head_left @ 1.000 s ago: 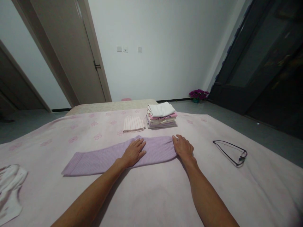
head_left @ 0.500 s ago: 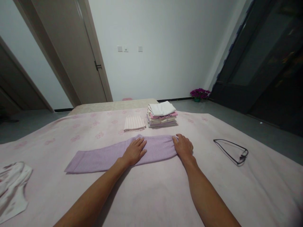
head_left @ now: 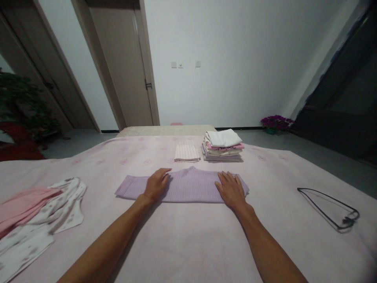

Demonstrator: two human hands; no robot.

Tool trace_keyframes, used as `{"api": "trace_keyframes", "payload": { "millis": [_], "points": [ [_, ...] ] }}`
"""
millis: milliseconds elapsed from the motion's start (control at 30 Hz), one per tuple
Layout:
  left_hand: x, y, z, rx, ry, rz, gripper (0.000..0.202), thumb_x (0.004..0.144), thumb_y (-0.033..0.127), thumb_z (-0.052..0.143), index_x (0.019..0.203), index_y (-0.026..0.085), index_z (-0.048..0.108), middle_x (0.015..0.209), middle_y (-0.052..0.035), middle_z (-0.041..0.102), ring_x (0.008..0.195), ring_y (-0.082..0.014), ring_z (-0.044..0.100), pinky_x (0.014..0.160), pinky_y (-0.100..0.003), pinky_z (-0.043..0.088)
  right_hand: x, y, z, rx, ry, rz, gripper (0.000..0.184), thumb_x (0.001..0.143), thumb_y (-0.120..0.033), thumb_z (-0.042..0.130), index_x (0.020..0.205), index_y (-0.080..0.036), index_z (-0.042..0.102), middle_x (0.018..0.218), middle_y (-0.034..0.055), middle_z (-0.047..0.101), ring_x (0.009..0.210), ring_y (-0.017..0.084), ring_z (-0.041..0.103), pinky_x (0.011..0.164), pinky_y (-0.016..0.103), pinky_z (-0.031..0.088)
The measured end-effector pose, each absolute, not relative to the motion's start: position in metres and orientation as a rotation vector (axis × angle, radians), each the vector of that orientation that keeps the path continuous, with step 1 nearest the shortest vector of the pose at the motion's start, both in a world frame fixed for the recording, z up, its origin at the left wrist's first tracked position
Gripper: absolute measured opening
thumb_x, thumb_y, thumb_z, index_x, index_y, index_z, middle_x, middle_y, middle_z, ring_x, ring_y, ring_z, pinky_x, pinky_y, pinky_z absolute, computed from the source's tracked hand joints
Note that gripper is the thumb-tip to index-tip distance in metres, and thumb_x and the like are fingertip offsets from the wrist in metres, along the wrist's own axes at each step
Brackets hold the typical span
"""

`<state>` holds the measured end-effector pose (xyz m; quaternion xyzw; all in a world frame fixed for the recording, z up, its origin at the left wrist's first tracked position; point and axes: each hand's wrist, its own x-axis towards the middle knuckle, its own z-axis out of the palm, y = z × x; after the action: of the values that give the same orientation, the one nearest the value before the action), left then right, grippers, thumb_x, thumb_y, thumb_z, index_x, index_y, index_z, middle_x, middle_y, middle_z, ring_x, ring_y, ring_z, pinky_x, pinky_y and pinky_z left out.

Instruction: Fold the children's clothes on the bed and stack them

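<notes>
A lilac ribbed garment (head_left: 188, 186) lies folded in a long strip across the pink bed sheet (head_left: 188, 236). My left hand (head_left: 156, 183) rests flat on its left part, fingers stretched out towards the far side. My right hand (head_left: 231, 188) lies flat on its right end, fingers spread. Neither hand grips the cloth. Beyond the garment sit a small folded striped cloth (head_left: 186, 153) and a stack of folded clothes (head_left: 223, 145) topped by a white piece.
A black wire hanger (head_left: 331, 207) lies on the sheet at the right. Loose white patterned and pink garments (head_left: 35, 216) lie at the left edge. A door (head_left: 123, 67), a plant (head_left: 23, 106) and purple flowers (head_left: 275, 123) stand beyond the bed.
The view has swung left. My left hand has slid left along the lilac garment, and my right hand now lies on its right end. The strip looks shorter than before.
</notes>
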<state>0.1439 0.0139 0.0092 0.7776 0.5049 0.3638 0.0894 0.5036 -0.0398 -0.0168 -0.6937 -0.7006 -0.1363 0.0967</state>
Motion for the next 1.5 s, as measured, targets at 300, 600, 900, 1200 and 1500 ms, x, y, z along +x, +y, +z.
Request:
{"api": "trace_keyframes", "payload": {
  "millis": [300,600,900,1200,1500],
  "points": [
    [-0.051,0.019,0.016,1.629,2.253,0.806,0.031,0.082,0.025,0.056,0.106,0.019,0.074,0.092,-0.0075,0.078,0.088,-0.0228,0.071,0.076,-0.029,0.05,0.504,-0.036,-0.022,-2.008,-2.046,-0.536,0.049,0.102,-0.039,0.036,0.141,-0.016,0.055,0.145,0.0135,0.056,0.138,0.029,0.046,0.12,0.052,0.018],
    [-0.045,0.037,0.011,1.675,2.046,0.571,0.018,0.069,0.03,0.06,0.057,0.017,0.064,0.057,-0.0016,0.062,0.062,-0.0179,0.057,0.056,-0.026,0.032,0.505,-0.035,-0.021,-1.976,-2.05,-0.561,0.047,0.101,-0.037,0.036,0.137,-0.016,0.057,0.142,0.0124,0.059,0.135,0.027,0.048,0.119,0.05,0.02],
    [-0.034,0.03,0.006,1.614,1.933,0.838,0.025,0.073,0.043,0.054,0.069,0.019,0.057,0.067,-0.0014,0.059,0.067,-0.0165,0.051,0.057,-0.024,0.033,0.507,-0.034,-0.023,-1.977,-2.061,-0.563,0.047,0.102,-0.038,0.035,0.137,-0.016,0.057,0.141,0.0119,0.06,0.135,0.027,0.048,0.119,0.049,0.021],
    [-0.036,0.015,0.017,1.425,1.668,0.931,0.045,0.071,0.059,0.055,0.083,0.017,0.062,0.077,-0.0039,0.063,0.069,-0.0159,0.054,0.059,-0.025,0.041,0.508,-0.032,-0.024,-1.955,-2.057,-0.564,0.047,0.101,-0.038,0.037,0.137,-0.015,0.058,0.141,0.0132,0.06,0.133,0.028,0.049,0.118,0.05,0.023],
    [-0.036,0.02,0.027,1.364,1.603,0.695,0.04,0.059,0.05,0.072,0.078,0.016,0.065,0.054,0.004,0.051,0.047,-0.0089,0.038,0.047,-0.023,0.022,0.508,-0.032,-0.024,-1.951,-2.049,-0.59,0.047,0.101,-0.039,0.036,0.136,-0.017,0.059,0.14,0.0122,0.061,0.132,0.027,0.051,0.117,0.049,0.024]
  ]
}}
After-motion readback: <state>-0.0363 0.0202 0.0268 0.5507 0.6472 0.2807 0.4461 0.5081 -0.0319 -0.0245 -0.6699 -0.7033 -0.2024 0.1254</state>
